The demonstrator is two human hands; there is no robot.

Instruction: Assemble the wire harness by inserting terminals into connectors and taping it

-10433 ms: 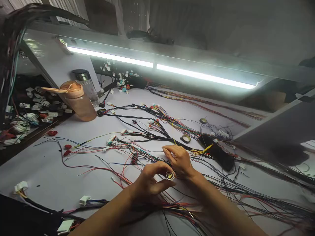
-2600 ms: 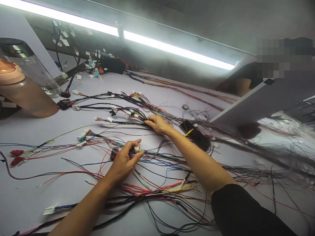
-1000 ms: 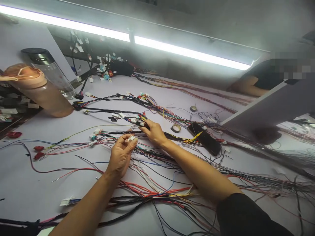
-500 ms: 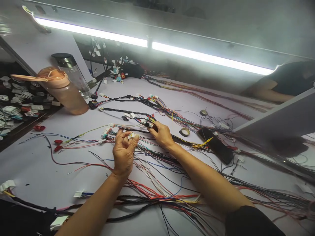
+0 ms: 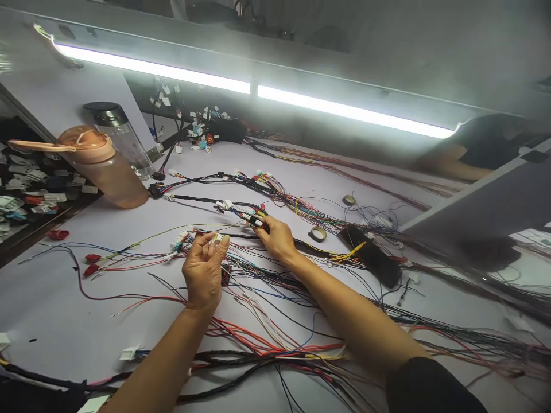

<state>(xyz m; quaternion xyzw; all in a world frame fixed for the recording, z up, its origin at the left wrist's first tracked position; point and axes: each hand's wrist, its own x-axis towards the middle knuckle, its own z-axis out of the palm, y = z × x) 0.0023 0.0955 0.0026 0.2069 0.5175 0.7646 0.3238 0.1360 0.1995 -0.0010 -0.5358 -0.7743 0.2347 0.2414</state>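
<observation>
My left hand (image 5: 203, 272) pinches a small white connector (image 5: 218, 238) between thumb and fingertips, palm turned up above the wires. To its right, my right hand (image 5: 278, 240) is closed around a dark wire bundle near its small black and white connectors (image 5: 253, 221). White and teal connectors (image 5: 179, 240) lie on the table just left of my left hand. A dark red part (image 5: 226, 274) shows beside my left wrist, partly hidden.
A peach-lidded bottle (image 5: 107, 172) and a clear bottle (image 5: 129, 143) stand at the left. A black phone (image 5: 372, 258) and tape roll (image 5: 318, 233) lie right. Red connectors (image 5: 92, 264) sit left. Long wire bundles cross the white table (image 5: 55, 321). Behind, a person's arm (image 5: 456, 166) shows.
My left hand has moved slightly left with the white connector, and the dark red part beside its wrist now shows. The whole view has shifted a little; my right hand keeps its grip.
</observation>
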